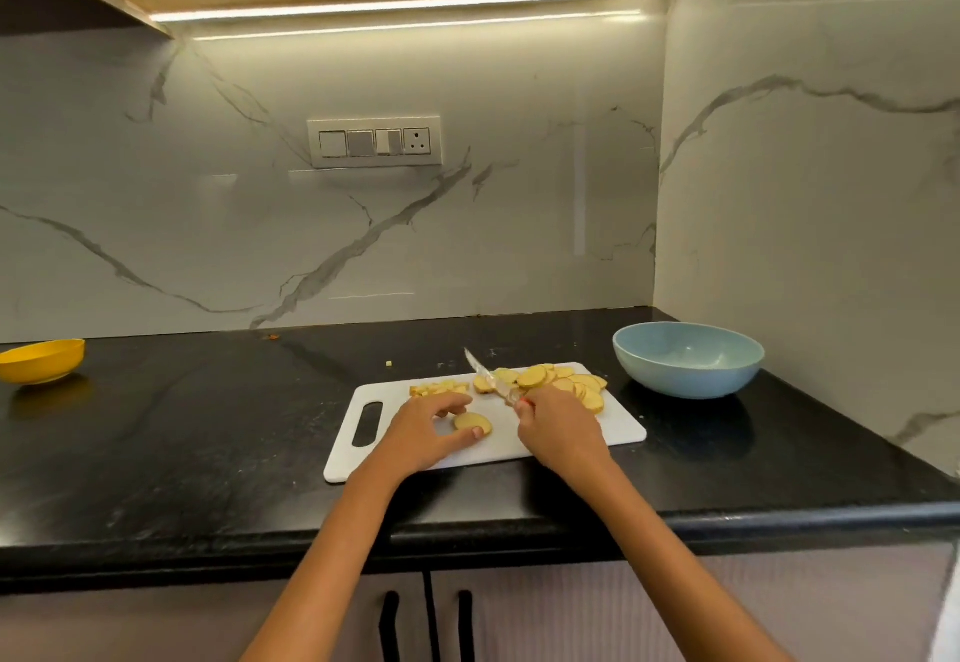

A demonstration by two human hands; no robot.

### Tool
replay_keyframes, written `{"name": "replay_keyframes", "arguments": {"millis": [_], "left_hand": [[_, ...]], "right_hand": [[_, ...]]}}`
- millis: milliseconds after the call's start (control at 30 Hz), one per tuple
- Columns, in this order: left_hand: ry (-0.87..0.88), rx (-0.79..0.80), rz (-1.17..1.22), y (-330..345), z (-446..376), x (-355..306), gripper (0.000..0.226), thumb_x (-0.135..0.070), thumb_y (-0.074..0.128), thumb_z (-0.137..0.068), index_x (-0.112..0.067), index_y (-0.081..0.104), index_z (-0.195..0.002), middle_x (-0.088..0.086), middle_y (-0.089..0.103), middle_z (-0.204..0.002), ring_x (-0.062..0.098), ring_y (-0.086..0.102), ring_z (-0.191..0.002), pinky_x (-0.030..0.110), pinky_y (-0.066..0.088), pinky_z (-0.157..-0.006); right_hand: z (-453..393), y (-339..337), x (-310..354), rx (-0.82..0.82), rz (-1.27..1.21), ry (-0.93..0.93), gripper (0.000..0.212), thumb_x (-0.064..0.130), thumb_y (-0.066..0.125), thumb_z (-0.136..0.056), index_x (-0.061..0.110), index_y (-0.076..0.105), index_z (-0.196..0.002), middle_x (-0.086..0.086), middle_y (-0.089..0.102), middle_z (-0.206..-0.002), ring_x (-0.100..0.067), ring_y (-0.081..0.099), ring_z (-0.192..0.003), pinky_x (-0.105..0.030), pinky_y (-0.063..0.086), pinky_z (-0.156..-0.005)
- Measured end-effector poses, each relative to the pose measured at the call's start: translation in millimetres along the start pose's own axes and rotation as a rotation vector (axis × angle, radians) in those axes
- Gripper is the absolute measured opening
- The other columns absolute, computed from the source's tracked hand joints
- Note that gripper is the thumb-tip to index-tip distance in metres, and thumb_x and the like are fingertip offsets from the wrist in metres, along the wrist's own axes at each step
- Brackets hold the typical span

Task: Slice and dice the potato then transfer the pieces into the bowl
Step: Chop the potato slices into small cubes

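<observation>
A white cutting board [618, 430] lies on the black counter. My left hand [423, 432] holds a round potato slice [471, 422] flat on the board between thumb and fingers. My right hand [558, 430] grips a knife [485, 375] whose blade points up and to the left, above the board. A pile of round potato slices [561, 383] lies at the board's far right. Small diced pieces [439, 388] lie at its far middle. The light blue bowl [688, 365] stands to the right of the board and looks empty.
A yellow bowl [41, 360] sits at the far left of the counter. Marble walls close off the back and the right side. The counter's front edge runs just below the board, with cabinet doors [426, 620] underneath. A small scrap [388, 363] lies behind the board.
</observation>
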State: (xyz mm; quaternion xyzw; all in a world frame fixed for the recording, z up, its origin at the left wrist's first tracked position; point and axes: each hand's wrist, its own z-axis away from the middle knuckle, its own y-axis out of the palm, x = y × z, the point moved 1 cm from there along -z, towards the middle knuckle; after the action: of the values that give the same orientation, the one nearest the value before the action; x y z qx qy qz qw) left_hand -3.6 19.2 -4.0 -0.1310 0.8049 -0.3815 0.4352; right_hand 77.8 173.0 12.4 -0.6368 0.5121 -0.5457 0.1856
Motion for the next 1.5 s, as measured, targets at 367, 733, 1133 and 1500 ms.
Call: {"name": "replay_keyframes", "arguments": {"millis": [367, 733, 1133, 1500], "left_hand": [[-0.169, -0.091, 0.057, 2, 7, 2, 0.034, -0.039, 0.076, -0.073, -0.026, 0.07, -0.103, -0.004, 0.063, -0.118, 0.013, 0.055, -0.11, 0.029, 0.043, -0.089], [-0.192, -0.065, 0.05, 0, 4, -1, 0.036, -0.041, 0.075, -0.074, -0.026, 0.07, -0.106, -0.002, 0.061, -0.122, 0.016, 0.054, -0.113, 0.032, 0.043, -0.092], [-0.159, -0.09, -0.046, 1, 7, -6, 0.038, -0.045, 0.073, -0.075, -0.026, 0.07, -0.107, -0.001, 0.058, -0.129, 0.019, 0.05, -0.12, 0.038, 0.042, -0.099], [-0.155, -0.049, 0.03, 1, 11, -5, 0.039, -0.041, 0.07, -0.079, -0.025, 0.066, -0.114, -0.001, 0.056, -0.131, 0.019, 0.047, -0.123, 0.041, 0.038, -0.103]], "right_hand": [[41, -6, 20, 0.097, 0.194, -0.027, 0.024, 0.022, 0.042, -0.097, 0.013, 0.057, -0.112, -0.007, 0.061, -0.108, -0.021, 0.059, -0.094, -0.027, 0.04, -0.072], [51, -12, 33, 0.112, 0.337, -0.11, 0.025, 0.018, 0.043, -0.097, 0.01, 0.053, -0.119, -0.009, 0.06, -0.112, -0.022, 0.059, -0.098, -0.027, 0.042, -0.076], [74, -15, 34, 0.109, 0.458, -0.178, 0.025, 0.015, 0.043, -0.098, 0.01, 0.05, -0.122, -0.01, 0.056, -0.119, -0.023, 0.057, -0.104, -0.029, 0.043, -0.081], [57, -15, 25, 0.137, 0.28, -0.053, 0.024, 0.019, 0.043, -0.098, 0.011, 0.054, -0.117, -0.007, 0.06, -0.111, -0.019, 0.058, -0.095, -0.027, 0.041, -0.077]]}}
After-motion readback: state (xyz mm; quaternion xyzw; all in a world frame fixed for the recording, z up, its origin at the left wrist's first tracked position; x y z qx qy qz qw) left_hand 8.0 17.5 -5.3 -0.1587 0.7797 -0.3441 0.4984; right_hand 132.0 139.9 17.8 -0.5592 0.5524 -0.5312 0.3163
